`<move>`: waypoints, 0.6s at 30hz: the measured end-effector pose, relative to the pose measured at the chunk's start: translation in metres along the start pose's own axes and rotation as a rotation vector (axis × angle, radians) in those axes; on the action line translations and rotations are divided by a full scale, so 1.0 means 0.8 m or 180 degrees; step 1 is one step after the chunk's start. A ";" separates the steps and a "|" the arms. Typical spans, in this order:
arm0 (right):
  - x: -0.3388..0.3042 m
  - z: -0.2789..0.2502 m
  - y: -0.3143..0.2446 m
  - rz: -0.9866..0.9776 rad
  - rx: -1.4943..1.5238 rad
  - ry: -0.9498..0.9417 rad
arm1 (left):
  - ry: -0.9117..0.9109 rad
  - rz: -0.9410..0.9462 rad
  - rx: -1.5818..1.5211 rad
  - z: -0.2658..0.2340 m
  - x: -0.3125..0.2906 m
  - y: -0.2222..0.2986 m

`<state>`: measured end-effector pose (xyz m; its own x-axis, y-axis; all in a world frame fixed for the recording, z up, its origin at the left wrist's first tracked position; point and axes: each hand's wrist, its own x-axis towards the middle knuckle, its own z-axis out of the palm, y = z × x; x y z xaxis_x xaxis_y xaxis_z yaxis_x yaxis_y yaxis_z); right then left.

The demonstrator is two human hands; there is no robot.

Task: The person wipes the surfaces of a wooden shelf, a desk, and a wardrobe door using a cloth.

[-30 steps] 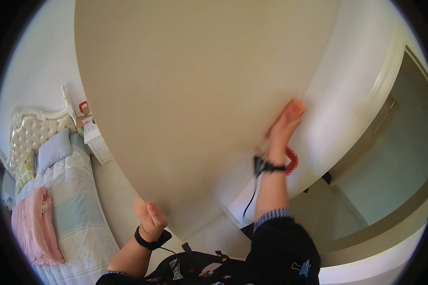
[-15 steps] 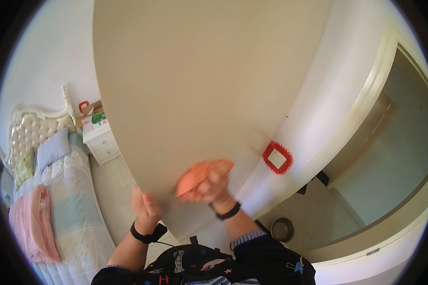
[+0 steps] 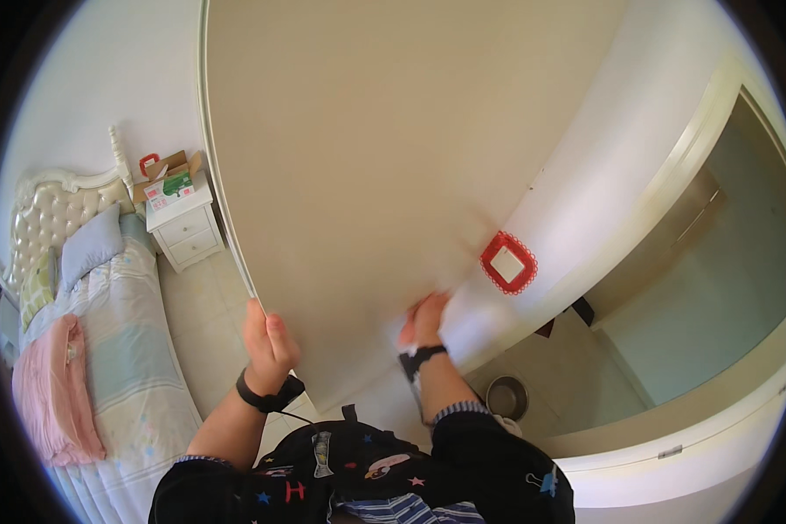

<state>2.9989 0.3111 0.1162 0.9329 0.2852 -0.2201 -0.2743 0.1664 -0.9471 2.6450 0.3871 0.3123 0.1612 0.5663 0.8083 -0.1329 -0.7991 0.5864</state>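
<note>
A tall beige door (image 3: 367, 175) stands before me and fills the middle of the view. My left hand (image 3: 269, 345) grips its left edge low down, thumb on the face towards me. Close to the door's lower right part is my right hand (image 3: 424, 323), smeared by motion and closed. A little of an orange cloth (image 3: 406, 331) shows at its fingers; most of the cloth is hidden behind the hand. Both wrists wear black bands.
On the right wall is a red-framed switch plate (image 3: 508, 264), beside a doorway (image 3: 664, 201). A metal bowl (image 3: 506, 398) sits on the floor there. To the left are a bed (image 3: 131, 349) and a white nightstand (image 3: 186, 234) with boxes on top.
My right hand has moved right and slightly up across the door, and the orange cloth, spread out before, is now mostly hidden. The left hand stays at the edge; the view has shifted slightly.
</note>
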 end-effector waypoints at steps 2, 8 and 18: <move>-0.021 -0.035 0.117 0.1544 0.0495 -0.0787 | -0.0054 0.0024 0.0019 0.004 0.004 0.001; -0.076 0.122 -0.137 0.0239 0.1838 -0.1199 | 0.0097 0.0025 0.0556 -0.047 -0.019 -0.031; -0.295 0.196 -0.291 -0.0836 0.2646 -0.1773 | -0.0090 0.0181 -0.0111 -0.013 0.004 -0.033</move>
<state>2.8057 0.3529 0.4249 0.8043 0.5069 0.3100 -0.3497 0.8256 -0.4428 2.6385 0.4119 0.3002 0.1801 0.5137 0.8389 -0.1765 -0.8221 0.5413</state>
